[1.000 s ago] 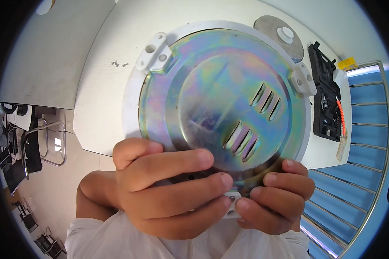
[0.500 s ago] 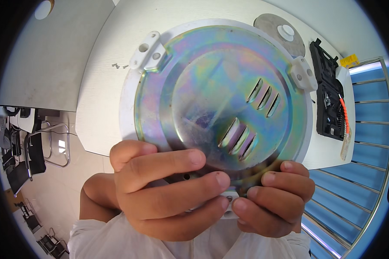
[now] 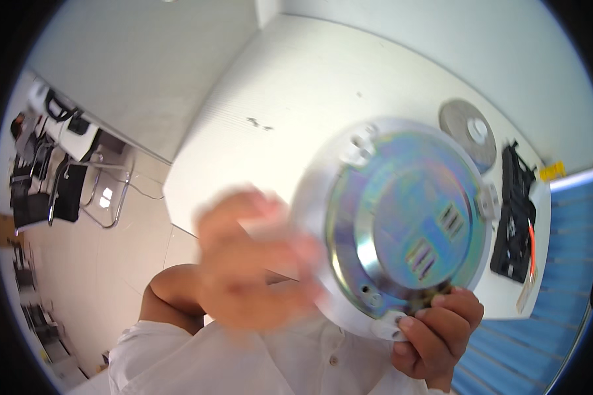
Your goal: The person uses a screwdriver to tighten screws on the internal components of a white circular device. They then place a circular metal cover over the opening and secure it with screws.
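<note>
A round disc (image 3: 412, 204) with a shiny, rainbow-tinted metal back and a white rim is held up, tilted, in front of my chest. White tabs stick out around its edge, and two groups of slots pierce the metal. My right hand (image 3: 438, 336) grips the lower right edge, fingers closed over the metal side. Smeared by motion, my left hand (image 3: 257, 260) is beside the disc's left rim; whether it touches is unclear, and its finger shape does not show. Several small dark pieces (image 3: 259, 123), perhaps screws, lie on the white table (image 3: 296, 85) beyond.
At the table's right, a grey round plate (image 3: 456, 125) carries a small white round piece (image 3: 478, 131). Nearer lies an open black tool case (image 3: 514, 224), with an orange-handled tool (image 3: 532, 243) alongside. Chairs (image 3: 69, 191) stand on the floor at left.
My left hand has come off the disc's metal face and moved left. The disc has shifted right and tilted, still in my right hand. The whole view has swung too.
</note>
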### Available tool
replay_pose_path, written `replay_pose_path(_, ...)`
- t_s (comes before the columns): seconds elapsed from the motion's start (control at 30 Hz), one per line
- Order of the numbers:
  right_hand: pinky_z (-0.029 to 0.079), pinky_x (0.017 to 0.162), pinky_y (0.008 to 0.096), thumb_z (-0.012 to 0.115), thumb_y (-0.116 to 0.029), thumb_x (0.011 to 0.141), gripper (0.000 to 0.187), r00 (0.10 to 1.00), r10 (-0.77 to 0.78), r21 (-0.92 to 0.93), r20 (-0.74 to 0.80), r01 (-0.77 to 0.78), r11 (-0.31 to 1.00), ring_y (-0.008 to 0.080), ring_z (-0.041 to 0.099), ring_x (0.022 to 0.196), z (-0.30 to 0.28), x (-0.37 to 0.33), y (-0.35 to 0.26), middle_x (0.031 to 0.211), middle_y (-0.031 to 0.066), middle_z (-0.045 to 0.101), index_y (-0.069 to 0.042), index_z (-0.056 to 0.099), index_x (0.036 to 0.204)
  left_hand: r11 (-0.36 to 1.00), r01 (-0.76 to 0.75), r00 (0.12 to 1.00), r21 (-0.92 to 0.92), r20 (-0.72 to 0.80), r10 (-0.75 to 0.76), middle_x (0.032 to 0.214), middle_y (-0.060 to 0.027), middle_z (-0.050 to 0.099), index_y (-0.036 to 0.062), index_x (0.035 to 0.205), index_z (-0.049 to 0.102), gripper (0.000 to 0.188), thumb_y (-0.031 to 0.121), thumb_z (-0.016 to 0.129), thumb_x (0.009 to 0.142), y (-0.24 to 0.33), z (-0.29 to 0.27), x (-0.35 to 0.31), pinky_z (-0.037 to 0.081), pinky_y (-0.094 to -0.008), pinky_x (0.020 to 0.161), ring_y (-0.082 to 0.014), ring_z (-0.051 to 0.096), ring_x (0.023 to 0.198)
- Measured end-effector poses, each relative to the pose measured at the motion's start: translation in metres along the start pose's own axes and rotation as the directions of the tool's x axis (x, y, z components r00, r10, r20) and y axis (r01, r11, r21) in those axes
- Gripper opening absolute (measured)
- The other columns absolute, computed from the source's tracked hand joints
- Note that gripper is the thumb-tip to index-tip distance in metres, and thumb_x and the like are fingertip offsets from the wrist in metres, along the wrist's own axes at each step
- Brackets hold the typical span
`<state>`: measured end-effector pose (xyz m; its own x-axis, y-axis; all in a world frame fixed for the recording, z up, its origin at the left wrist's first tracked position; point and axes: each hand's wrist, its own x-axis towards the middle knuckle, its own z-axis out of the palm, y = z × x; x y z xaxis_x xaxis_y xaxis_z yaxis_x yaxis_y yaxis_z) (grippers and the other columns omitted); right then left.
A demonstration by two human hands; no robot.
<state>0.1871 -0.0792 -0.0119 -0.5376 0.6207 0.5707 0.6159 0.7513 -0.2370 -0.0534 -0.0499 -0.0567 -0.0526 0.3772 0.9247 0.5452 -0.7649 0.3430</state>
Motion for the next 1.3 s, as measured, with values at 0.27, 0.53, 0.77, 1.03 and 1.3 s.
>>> replay_pose_path(0.27, 0.041, 0.084, 0.0451, 0.053, -0.03, 0.085, 0.019, 0.998, -0.006, -0.008, 0.065, 0.006, 1.0, 0.0267, 0.049, 0.088, -0.005, -0.005, -0.001, 0.088, 0.0053, 0.051, -0.012, 0.058, 0.088, 0.684, 0.416, 0.644, 0.599, 0.337, -0.687, 0.096, -0.0056, 0.062, 0.0075, 0.096, 0.065, 0.02, 0.0, 0.062, 0.078, -0.144, -0.062, -0.003, 0.047, -0.0336, 0.073, -0.0231, 0.059, 0.085)
replay_pose_path(0.53, 0.045, 0.087, 0.0425, 0.061, -0.025, 0.081, 0.019, 0.999, 0.019, 0.014, 0.039, -0.02, 1.0, 0.0232, 0.053, 0.093, -0.012, -0.005, -0.004, 0.095, 0.0023, 0.056, -0.011, 0.067, 0.093, 0.776, 0.131, 0.601, 0.616, 0.574, -0.557, 0.087, -0.0053, 0.06, 0.0075, 0.085, 0.065, 0.011, 0.007, 0.065, 0.074, -0.167, -0.021, -0.015, 0.048, -0.0376, 0.073, -0.0256, 0.056, 0.088)
replay_pose_path(0.77, 0.045, 0.088, 0.0453, 0.062, -0.027, 0.082, 0.026, 0.997, -0.071, 0.082, 0.027, 0.069, 0.994, 0.0247, 0.057, 0.091, -0.012, -0.004, 0.005, 0.1, 0.0052, 0.058, -0.01, 0.067, 0.101, 0.741, 0.11, 0.625, 0.662, 0.534, -0.57, 0.084, -0.0074, 0.059, 0.0071, 0.075, 0.063, 0.003, 0.006, 0.062, 0.072, -0.169, -0.016, -0.024, 0.047, -0.0386, 0.072, -0.0276, 0.056, 0.087)
replay_pose_path(1.03, 0.044, 0.081, 0.0364, 0.054, -0.009, 0.086, 0.023, 0.848, 0.313, 0.052, -0.428, -0.323, 0.945, 0.0286, 0.056, 0.089, -0.007, 0.01, 0.125, 0.097, 0.0142, 0.061, 0.001, 0.06, 0.106, 0.795, 0.443, 0.719, 0.415, 0.364, -0.592, 0.083, -0.0056, 0.06, 0.0034, 0.086, 0.055, 0.007, -0.002, 0.055, 0.083, -0.135, -0.028, -0.01, 0.046, -0.0295, 0.068, -0.0176, 0.056, 0.076)
replay_pose_path(1.3, 0.042, 0.086, 0.0423, 0.066, -0.015, 0.077, 0.043, 0.783, 0.576, -0.307, 0.234, -0.503, 0.808, 0.0331, 0.051, 0.099, 0.064, 0.0, 0.195, 0.106, 0.0104, 0.056, -0.008, 0.055, 0.118, 0.682, 0.683, 0.731, -0.262, 0.262, -0.631, 0.08, 0.0005, 0.047, 0.0052, 0.087, 0.056, 0.004, 0.009, 0.058, 0.087, -0.04, -0.042, 0.023, 0.037, -0.0226, 0.067, -0.0087, 0.043, 0.071)
